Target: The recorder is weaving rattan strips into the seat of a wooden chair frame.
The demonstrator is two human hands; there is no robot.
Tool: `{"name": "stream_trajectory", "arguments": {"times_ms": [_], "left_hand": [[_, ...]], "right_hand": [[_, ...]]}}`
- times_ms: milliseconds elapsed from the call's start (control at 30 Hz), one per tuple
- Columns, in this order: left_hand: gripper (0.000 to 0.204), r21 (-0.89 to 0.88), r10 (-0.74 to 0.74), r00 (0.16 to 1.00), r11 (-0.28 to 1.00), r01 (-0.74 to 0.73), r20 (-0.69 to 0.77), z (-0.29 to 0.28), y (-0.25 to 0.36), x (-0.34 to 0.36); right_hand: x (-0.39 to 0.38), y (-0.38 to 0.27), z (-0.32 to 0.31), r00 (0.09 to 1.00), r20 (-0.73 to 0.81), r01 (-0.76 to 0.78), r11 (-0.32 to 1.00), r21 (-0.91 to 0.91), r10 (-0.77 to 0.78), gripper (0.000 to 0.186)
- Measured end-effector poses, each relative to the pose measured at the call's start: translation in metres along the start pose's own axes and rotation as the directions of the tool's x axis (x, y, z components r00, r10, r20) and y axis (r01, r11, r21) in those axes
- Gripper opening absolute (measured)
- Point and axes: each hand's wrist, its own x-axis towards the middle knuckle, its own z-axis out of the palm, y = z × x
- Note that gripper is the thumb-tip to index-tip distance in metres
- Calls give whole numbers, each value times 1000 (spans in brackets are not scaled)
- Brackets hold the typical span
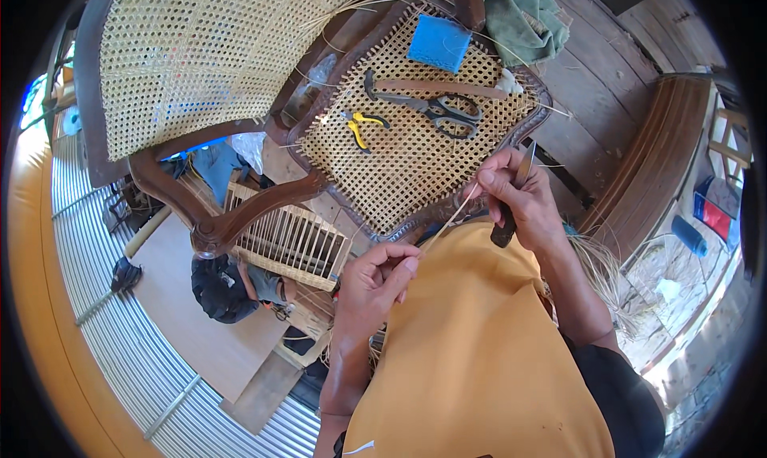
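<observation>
My left hand (pixel 375 278) pinches the lower end of a thin pale cane strand (pixel 449 222) in front of my yellow shirt. My right hand (pixel 515 198) pinches the strand's upper end and also grips a knife (pixel 513 198) with a dark handle, its blade pointing up. The strand runs taut between both hands, just below the front edge of a woven cane chair seat (pixel 399 162). On the seat lie black scissors (pixel 439 110), yellow-handled pliers (pixel 361 126), a brown strip (pixel 439 88) and a blue sponge (pixel 438 42).
The chair's dark wooden frame and woven cane back (pixel 200 50) fill the upper left. A green cloth (pixel 523 18) lies beyond the seat. Another person (pixel 228 286) crouches below by a slatted frame (pixel 292 242). Wooden planks (pixel 639 138) and loose cane strands (pixel 607 274) are at right.
</observation>
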Motion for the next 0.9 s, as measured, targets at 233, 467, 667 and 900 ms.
{"name": "stream_trajectory", "arguments": {"times_ms": [233, 467, 667, 900], "left_hand": [[15, -40, 61, 996, 997, -63, -59, -2, -9, -7], [15, -59, 44, 997, 997, -48, -62, -1, -10, -11], [16, -85, 30, 999, 996, -33, -42, -4, -14, -8], [16, -63, -48, 998, 997, 45, -41, -14, -18, -9]], "right_hand": [[17, -3, -12, 988, -136, 65, 996, -57, -72, 12], [28, 0, -17, 988, -136, 69, 995, -76, -79, 12], [36, 5, -18, 986, -150, 58, 992, -111, -74, 14], [52, 4, -21, 966, -212, 128, 984, -120, -152, 14]]}}
